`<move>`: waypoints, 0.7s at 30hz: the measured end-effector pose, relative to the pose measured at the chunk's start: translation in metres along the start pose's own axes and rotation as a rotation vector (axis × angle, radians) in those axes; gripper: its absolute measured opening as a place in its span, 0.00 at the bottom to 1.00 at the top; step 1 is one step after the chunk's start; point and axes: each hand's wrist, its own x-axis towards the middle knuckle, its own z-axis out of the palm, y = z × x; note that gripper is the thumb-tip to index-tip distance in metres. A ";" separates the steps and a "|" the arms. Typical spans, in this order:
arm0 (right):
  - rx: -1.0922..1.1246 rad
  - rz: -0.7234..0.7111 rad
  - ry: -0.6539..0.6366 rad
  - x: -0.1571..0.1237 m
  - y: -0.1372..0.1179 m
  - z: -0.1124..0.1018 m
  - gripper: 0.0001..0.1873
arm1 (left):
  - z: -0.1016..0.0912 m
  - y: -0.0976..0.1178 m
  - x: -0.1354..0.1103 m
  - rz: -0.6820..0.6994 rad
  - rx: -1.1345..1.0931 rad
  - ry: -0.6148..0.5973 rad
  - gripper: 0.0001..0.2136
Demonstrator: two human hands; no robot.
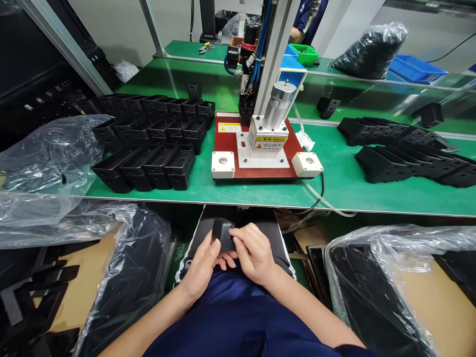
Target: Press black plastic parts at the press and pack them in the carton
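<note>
Over my lap I hold a small black plastic housing with a rounded edge. My left hand is closed around its left side and underside. The fingers of my right hand are pinched together at the right edge of the same part; whether a smaller piece is between them is hidden. In front of me on the bench stands a small press on a red base, with a white button box on the left and another button box on the right.
Rows of open black boxes stand left of the press. More black parts lie to the right on the green bench. Plastic-lined cartons flank my legs, one left and one right. A person's arm shows behind the clear panel.
</note>
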 end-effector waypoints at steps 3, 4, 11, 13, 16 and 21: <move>0.002 -0.065 -0.016 -0.003 0.003 0.001 0.14 | -0.002 0.000 0.000 0.116 0.133 -0.013 0.26; 0.003 -0.089 -0.021 -0.004 0.003 0.001 0.14 | -0.003 0.000 0.001 0.147 0.166 0.006 0.26; -0.047 -0.179 -0.034 -0.009 0.007 -0.002 0.13 | -0.005 -0.003 -0.001 0.122 0.260 0.050 0.27; -0.066 -0.173 -0.041 -0.009 0.006 -0.003 0.13 | -0.004 -0.001 -0.001 0.116 0.273 0.049 0.26; -0.107 -0.177 -0.016 -0.007 0.002 -0.006 0.15 | -0.002 0.002 -0.002 0.140 0.281 0.048 0.25; -0.287 -0.118 0.231 -0.006 0.002 -0.021 0.19 | -0.002 0.007 -0.004 0.165 0.258 0.031 0.23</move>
